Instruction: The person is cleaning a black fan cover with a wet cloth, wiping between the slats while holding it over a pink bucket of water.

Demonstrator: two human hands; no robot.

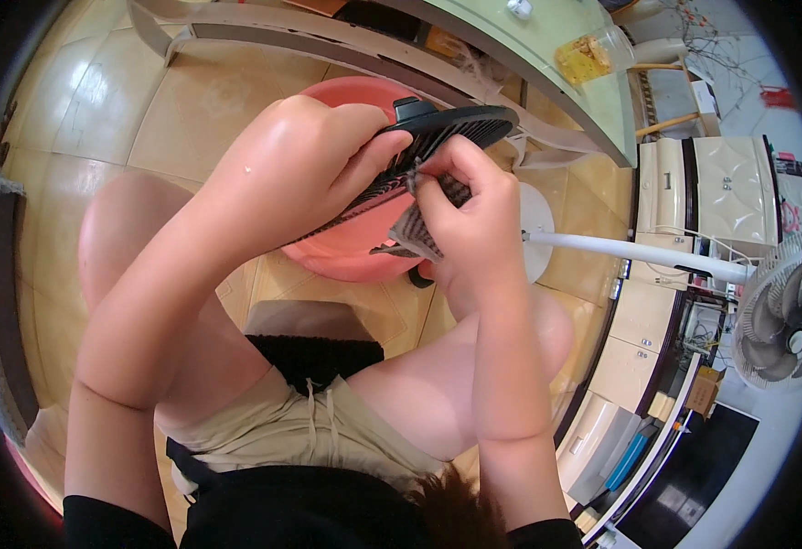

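Note:
My left hand (312, 158) grips the rim of a black round slatted grille (473, 127), which looks like a fan guard. The grille is tilted, seen nearly edge-on, with a raised black tab on its rim. Pinched in my right hand (476, 206) is a grey-brown striped cloth (420, 230). Its upper end touches the grille's ribs and the rest hangs below my fingers. Beneath both hands a pink plastic basin (346, 264) stands on the tiled floor, partly covered by the grille. My left forearm hides the grille's near end.
A glass-topped table (524, 41) stands beyond the basin, bearing a clear container (586, 58) of yellow contents. To the right, a white pedestal fan (778, 322) has its pole (620, 250) stretching toward a round base (537, 230). Cream cabinets (648, 309) line that side.

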